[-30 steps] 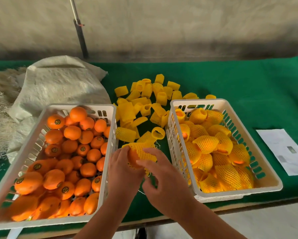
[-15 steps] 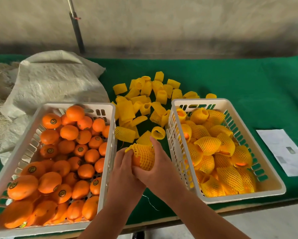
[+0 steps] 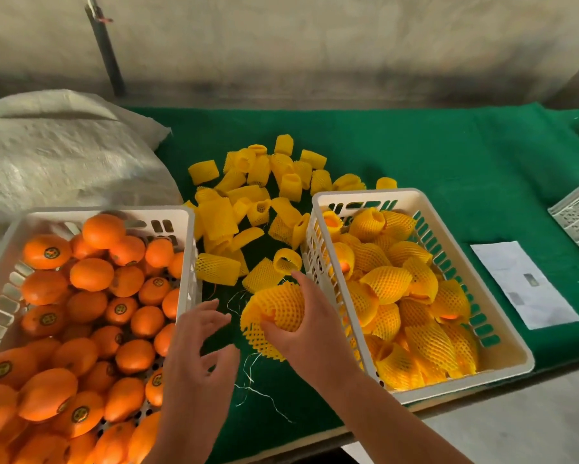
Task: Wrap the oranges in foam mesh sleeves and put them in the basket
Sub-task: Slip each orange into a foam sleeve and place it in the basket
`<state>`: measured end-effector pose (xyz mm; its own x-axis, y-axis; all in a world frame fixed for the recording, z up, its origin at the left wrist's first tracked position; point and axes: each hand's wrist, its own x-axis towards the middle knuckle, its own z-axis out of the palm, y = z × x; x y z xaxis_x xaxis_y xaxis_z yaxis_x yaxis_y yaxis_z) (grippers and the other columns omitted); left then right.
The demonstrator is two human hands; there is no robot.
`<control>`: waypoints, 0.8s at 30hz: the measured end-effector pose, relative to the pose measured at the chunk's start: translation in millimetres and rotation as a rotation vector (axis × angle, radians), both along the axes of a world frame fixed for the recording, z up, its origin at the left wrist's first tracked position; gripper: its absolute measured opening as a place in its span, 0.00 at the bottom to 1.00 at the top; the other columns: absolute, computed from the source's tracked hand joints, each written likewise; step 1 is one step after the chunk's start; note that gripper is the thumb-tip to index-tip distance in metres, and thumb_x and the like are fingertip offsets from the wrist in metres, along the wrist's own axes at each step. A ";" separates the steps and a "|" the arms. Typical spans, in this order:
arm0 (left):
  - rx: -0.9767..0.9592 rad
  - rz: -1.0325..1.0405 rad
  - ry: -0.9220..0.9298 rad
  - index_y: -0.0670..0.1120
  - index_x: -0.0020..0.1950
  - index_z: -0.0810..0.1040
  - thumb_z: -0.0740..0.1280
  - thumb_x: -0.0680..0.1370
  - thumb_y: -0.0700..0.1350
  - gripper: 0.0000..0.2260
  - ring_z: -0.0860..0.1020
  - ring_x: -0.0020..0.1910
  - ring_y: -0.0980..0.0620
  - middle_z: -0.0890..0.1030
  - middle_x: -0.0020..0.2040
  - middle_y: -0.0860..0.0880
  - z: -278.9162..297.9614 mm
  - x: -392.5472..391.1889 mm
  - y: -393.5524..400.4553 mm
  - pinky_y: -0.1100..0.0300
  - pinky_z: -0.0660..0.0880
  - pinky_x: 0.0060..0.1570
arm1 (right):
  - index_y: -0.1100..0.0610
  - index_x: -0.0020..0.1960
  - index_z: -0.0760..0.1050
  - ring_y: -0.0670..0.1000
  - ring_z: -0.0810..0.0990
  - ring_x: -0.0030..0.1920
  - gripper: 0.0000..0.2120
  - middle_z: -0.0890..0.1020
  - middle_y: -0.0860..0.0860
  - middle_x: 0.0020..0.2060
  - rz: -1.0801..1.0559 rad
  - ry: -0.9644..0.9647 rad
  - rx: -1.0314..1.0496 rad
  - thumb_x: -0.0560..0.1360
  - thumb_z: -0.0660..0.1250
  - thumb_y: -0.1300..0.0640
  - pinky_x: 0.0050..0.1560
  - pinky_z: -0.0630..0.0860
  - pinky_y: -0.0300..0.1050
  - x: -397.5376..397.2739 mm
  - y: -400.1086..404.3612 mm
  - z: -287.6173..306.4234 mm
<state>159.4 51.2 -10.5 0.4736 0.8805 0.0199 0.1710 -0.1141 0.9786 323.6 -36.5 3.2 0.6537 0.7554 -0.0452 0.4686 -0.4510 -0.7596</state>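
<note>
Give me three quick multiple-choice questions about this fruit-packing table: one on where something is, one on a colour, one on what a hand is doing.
1. Where do the loose foam sleeves lie?
A. between the two baskets
B. inside the left basket
C. on the white sack

2. What colour is the table cloth?
A. blue
B. green
C. red

3. What is the right hand doing?
A. resting flat on the cloth
B. reaching into the left basket
C. holding a wrapped orange

Answers: 1 A, the pile sits on the cloth between the baskets. 2 B, the cloth is plainly green. 3 C, its fingers curl round the sleeved orange.
</note>
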 end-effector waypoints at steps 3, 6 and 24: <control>-0.808 -0.005 -0.140 0.57 0.64 0.76 0.77 0.70 0.56 0.24 0.78 0.68 0.40 0.75 0.71 0.48 -0.9 27.1 18.4 0.41 0.84 0.44 | 0.36 0.79 0.51 0.35 0.64 0.63 0.44 0.64 0.35 0.69 0.087 -0.032 0.001 0.72 0.74 0.35 0.48 0.64 0.22 9.6 -2.2 2.6; -1.214 -0.137 -0.087 0.49 0.64 0.77 0.77 0.69 0.57 0.28 0.84 0.55 0.33 0.85 0.56 0.36 6.5 51.1 22.6 0.40 0.84 0.42 | 0.32 0.79 0.49 0.37 0.66 0.64 0.46 0.64 0.36 0.68 0.209 -0.013 -0.015 0.72 0.75 0.36 0.52 0.67 0.30 15.0 -1.0 4.3; 0.479 -0.300 1.002 0.54 0.77 0.72 0.66 0.74 0.71 0.36 0.64 0.79 0.42 0.64 0.81 0.46 -25.7 54.2 36.5 0.37 0.67 0.72 | 0.46 0.78 0.64 0.53 0.79 0.57 0.40 0.73 0.49 0.67 -0.431 0.778 0.238 0.71 0.75 0.37 0.42 0.85 0.46 158.7 -2.0 -7.6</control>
